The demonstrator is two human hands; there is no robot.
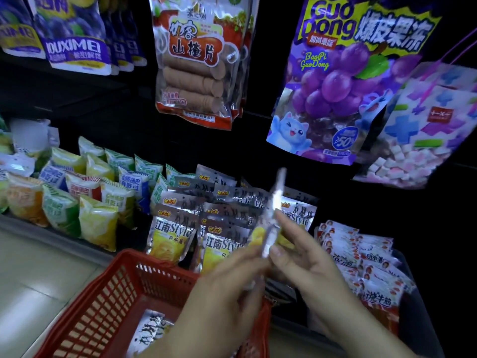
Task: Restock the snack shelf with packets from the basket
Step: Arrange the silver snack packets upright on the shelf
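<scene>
Both hands' grip, left hand point(232, 277) and right hand point(304, 257), pinches one silver packet point(273, 215) edge-on (long axis upright) above the basket point(108, 293), shelf row point(206, 215) just beyond.

Two bare hands and forearms enter from the bottom of the frame. The left hand point(227, 288) sits at lower centre, its back toward the camera, with the forearm running off the bottom edge; no sleeve, watch or ring shows on it. The right hand point(307, 264) sits just right of centre, its forearm running toward the lower right corner, likewise uncovered as far as the frame shows. The fingers point(286, 226) are slender with short, plain, unpainted nails. Motion blur softens the fingertips, so finer detail there cannot be made out.
</scene>
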